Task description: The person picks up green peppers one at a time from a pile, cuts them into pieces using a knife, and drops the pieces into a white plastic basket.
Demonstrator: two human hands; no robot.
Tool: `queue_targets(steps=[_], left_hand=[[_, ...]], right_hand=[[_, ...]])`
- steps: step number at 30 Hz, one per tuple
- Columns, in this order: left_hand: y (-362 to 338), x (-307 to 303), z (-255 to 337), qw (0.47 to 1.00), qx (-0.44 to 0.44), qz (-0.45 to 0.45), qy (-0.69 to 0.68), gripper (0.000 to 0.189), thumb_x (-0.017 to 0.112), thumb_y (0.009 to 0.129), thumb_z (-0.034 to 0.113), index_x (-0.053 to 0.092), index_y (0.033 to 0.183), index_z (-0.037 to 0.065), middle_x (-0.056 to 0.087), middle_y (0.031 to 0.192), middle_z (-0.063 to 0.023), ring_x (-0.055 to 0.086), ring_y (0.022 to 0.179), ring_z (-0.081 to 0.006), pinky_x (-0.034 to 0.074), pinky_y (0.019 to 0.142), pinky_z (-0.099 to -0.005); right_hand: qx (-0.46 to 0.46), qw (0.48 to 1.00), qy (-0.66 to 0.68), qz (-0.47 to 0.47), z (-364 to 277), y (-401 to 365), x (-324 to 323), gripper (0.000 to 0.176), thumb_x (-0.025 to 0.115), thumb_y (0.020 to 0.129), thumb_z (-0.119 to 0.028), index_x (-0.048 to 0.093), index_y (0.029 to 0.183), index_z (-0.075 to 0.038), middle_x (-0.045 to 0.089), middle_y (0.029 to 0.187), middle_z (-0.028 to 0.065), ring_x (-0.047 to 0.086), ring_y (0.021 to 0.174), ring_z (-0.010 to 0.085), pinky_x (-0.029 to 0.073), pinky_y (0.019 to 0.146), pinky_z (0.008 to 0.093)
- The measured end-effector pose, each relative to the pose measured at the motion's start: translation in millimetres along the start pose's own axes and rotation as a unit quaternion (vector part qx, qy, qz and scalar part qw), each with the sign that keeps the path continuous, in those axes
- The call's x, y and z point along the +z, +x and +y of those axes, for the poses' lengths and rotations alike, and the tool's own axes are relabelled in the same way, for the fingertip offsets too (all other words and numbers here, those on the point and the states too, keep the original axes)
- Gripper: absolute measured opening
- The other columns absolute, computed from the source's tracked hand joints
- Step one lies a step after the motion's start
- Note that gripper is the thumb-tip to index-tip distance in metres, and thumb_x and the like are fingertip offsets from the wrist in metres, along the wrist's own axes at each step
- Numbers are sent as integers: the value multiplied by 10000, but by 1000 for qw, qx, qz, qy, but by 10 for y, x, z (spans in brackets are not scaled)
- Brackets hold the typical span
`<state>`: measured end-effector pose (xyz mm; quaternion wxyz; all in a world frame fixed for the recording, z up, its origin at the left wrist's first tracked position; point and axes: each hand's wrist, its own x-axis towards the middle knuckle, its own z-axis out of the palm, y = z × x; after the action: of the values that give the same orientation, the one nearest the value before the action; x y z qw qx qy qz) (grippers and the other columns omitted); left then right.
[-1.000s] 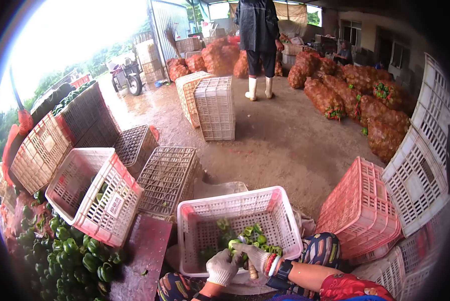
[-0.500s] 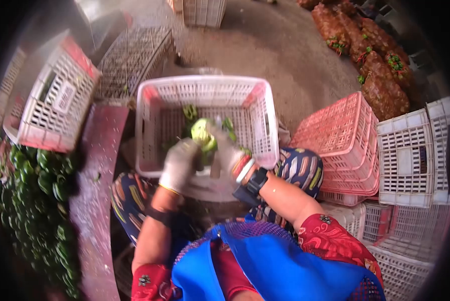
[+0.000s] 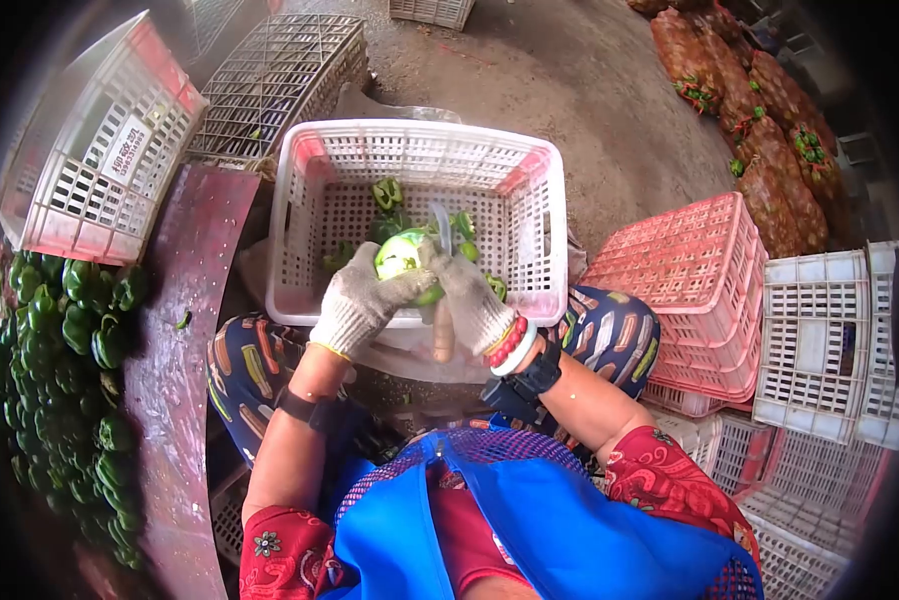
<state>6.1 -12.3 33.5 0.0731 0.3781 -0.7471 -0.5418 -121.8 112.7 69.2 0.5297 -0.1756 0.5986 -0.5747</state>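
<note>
My left hand [image 3: 361, 302], in a grey knit glove, grips a green bell pepper [image 3: 401, 254] over the white crate [image 3: 309, 170] in front of my knees. My right hand [image 3: 472, 299], also gloved, holds a knife with a wooden handle [image 3: 442, 334]; its blade [image 3: 441, 228] points up beside the pepper. Both hands touch around the pepper. Several cut green pepper pieces [image 3: 387, 194] lie on the crate's bottom.
A heap of green peppers [image 3: 59, 350] lies at the left beside a red metal board [image 3: 184, 340]. Empty white and grey crates [image 3: 89, 160] stand at upper left, pink and white crates [image 3: 704, 290] at right, filled net sacks [image 3: 759, 110] on the wet concrete beyond.
The view has tilted down from the yard to my lap. My hands have stayed together on the pepper and knife over the crate, shifting slightly.
</note>
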Motion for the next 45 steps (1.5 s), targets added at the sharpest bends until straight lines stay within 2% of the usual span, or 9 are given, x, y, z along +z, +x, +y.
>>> queue_targets(steps=[9, 16, 20, 26, 28, 30, 34, 38, 45], left_hand=[[-174, -20, 279, 991, 96, 79, 47, 405, 860, 782, 408, 692, 884, 54, 680, 747, -165, 686, 680, -358, 533, 628, -435], [-159, -84, 387, 927, 321, 100, 169, 393, 874, 795, 313, 699, 1004, 30, 713, 813, -122, 712, 719, -280, 571, 675, -379], [-332, -405, 538, 919, 27, 131, -371, 157, 679, 992, 140, 662, 1111, 40, 628, 772, 9, 578, 697, -64, 479, 609, -238], [-1877, -1727, 328, 936, -103, 307, -137, 314, 701, 966, 331, 686, 1094, 44, 598, 741, 40, 523, 594, -37, 396, 538, -212], [-2420, -2093, -48, 946, -250, 160, 131, 462, 739, 914, 465, 723, 1057, 26, 676, 787, -44, 625, 623, -121, 500, 599, -276], [-2587, -2265, -232, 834, -430, -12, 345, 672, 760, 819, 563, 707, 1212, 22, 743, 1118, -225, 719, 1076, -349, 545, 926, -446], [-2161, -2680, -770, 851, -297, 340, 271, 723, 711, 847, 556, 629, 1314, 10, 715, 1195, -260, 676, 1139, -433, 529, 985, -463], [-1412, -3379, -1479, 802, -252, 470, 268, 906, 787, 770, 541, 499, 1436, -2, 624, 1324, -343, 628, 1221, -466, 527, 1012, -477], [-947, -3277, -1703, 711, -275, 626, 163, 903, 864, 689, 533, 510, 1302, -27, 604, 1273, -330, 615, 1174, -485, 498, 1022, -520]], right_hand=[[23, 991, 131, -9, -18, 75, 40, 540, 498, 1037, -563, 655, 1218, -79, 656, 809, 39, 529, 433, 125, 437, 338, 253], [191, 933, 306, 6, 91, 151, 137, 432, 541, 1053, -487, 680, 959, -90, 652, 679, 32, 521, 392, 150, 416, 353, 272], [133, 953, 271, 9, 17, 167, -33, 449, 506, 1065, -508, 653, 1096, -84, 626, 672, 82, 469, 345, 200, 428, 333, 341], [244, 959, 141, 28, 535, 563, -781, 482, 518, 1061, -498, 589, 1270, -69, 514, 646, 70, 435, 432, 209, 389, 389, 359], [177, 966, 167, 83, 553, 552, -816, 382, 589, 1050, -333, 575, 1214, 12, 557, 751, 83, 524, 561, 195, 507, 514, 313], [188, 927, 307, 99, 577, 652, -927, 320, 597, 1046, -252, 613, 1101, 63, 683, 840, 114, 600, 556, 174, 556, 519, 271], [130, 908, 375, 135, 292, 438, -436, 304, 603, 1062, -302, 630, 1204, -35, 673, 994, 109, 663, 902, 151, 638, 672, 284], [240, 916, 312, 76, 585, 504, -457, 357, 628, 1045, -375, 617, 1248, -81, 614, 871, 59, 544, 564, 117, 537, 547, 239], [234, 945, 215, 73, 533, 514, -188, 361, 645, 1027, -370, 585, 1196, -57, 590, 857, 41, 528, 572, 101, 480, 515, 246]])
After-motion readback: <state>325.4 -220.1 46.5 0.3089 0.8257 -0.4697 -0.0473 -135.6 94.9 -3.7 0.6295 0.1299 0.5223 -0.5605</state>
